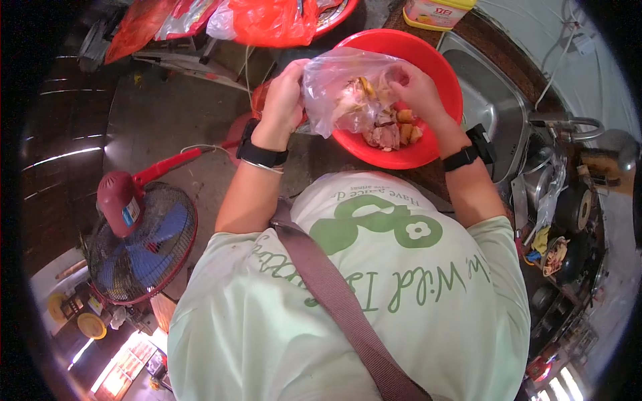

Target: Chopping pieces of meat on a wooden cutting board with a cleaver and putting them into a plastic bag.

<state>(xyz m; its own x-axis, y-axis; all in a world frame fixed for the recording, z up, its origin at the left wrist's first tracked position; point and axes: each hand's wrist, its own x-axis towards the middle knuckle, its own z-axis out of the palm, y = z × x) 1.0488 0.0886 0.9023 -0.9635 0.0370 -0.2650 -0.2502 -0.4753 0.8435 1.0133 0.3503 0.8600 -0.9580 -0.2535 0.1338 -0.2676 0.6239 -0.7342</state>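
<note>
Before me a clear plastic bag [321, 100] is stretched between my two hands, over the left part of a red plastic basin [441, 65]. My left hand [288, 95] grips the bag's left end. At the other end, my right hand [416, 90] pinches the bag's edge above the basin. Pale meat pieces with some yellow skin [357, 95] show through the film. Below the bag, several chopped meat chunks [388, 136] lie on the bottom of the basin. Part of the basin's left side is hidden by the bag.
Right of the basin is a steel sink [494, 105] with a faucet [577, 128]. A yellow-lidded tub [436, 14] stands behind. Red plastic bags [273, 22] lie at the top. On my left is a standing fan [143, 240]. Pans [572, 208] and a cleaver [519, 198] sit at right.
</note>
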